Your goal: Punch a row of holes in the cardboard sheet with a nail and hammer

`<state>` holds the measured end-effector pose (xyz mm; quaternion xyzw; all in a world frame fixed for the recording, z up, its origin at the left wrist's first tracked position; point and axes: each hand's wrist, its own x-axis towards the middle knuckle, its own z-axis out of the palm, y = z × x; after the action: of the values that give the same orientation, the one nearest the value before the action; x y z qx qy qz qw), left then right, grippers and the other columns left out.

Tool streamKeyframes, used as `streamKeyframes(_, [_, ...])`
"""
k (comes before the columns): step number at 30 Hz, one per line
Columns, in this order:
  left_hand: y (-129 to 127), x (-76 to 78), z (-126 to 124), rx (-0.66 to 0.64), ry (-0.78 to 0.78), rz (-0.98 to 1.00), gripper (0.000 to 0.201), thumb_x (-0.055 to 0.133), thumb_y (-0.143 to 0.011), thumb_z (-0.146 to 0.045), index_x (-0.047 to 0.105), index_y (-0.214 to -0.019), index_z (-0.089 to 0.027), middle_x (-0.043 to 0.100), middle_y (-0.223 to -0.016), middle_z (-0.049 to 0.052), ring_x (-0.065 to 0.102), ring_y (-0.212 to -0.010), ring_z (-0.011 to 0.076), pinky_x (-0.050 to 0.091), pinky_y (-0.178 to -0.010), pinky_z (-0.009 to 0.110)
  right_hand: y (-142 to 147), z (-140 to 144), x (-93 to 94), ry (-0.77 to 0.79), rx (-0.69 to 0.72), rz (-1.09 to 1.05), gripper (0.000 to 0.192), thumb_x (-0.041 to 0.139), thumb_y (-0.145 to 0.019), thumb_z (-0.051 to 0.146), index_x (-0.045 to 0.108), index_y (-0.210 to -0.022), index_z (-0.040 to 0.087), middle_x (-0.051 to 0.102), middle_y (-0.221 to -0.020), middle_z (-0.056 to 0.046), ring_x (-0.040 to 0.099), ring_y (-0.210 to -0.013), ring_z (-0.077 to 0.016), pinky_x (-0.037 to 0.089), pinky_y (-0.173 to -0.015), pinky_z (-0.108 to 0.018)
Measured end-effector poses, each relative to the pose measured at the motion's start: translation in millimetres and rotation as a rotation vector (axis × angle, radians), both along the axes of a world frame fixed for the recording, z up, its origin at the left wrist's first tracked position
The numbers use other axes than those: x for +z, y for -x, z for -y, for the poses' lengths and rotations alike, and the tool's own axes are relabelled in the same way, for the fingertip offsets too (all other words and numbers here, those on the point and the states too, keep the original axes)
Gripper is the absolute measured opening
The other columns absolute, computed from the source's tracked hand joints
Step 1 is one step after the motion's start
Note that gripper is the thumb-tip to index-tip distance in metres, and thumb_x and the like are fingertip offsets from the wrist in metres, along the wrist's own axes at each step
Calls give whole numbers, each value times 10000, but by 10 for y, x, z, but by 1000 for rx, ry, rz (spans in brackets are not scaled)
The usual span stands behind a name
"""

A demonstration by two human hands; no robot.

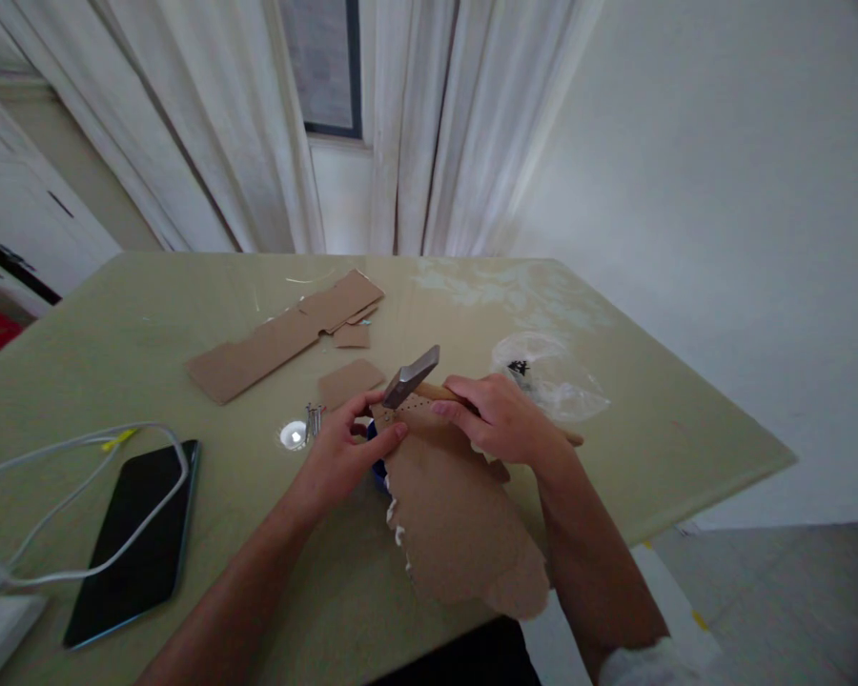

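My right hand (504,419) grips the wooden handle of a hammer (411,376); its grey metal head points left, just above the top edge of a torn brown cardboard piece (458,514). That piece lies near the table's front edge and shows a row of small holes near its top. My left hand (350,448) pinches the cardboard's upper left edge, right under the hammer head. A dark blue object (377,467) sits partly hidden beneath the cardboard and my left fingers.
A few nails (314,419) lie beside a small white round lid (293,435). Long cardboard strips (278,338) and a small scrap (349,381) lie farther back. A black phone (135,538) with a white cable (57,457) is at left. A clear plastic bag (550,376) is at right.
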<state>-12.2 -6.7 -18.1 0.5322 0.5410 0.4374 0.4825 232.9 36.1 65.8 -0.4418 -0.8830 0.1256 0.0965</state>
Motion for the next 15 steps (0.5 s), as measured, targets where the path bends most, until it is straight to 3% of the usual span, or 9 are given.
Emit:
streamKeyframes(5, [4, 19, -3, -29, 24, 2, 615, 837, -819, -566, 754, -1302, -194, 808, -1103, 101, 755, -847, 256, 601, -697, 347, 52, 58, 67, -37, 24, 125, 397, 514, -1153, 500, 716, -985, 201, 768, -848, -65, 612, -713, -192, 271, -695, -340])
streamKeyframes(15, [5, 7, -9, -35, 32, 26, 667, 846, -820, -590, 733, -1347, -196, 801, -1083, 91, 747, -844, 252, 602, -710, 352, 38, 71, 20, -17, 4, 99, 434, 492, -1155, 523, 715, -969, 201, 769, -848, -68, 616, -722, -196, 284, -702, -335])
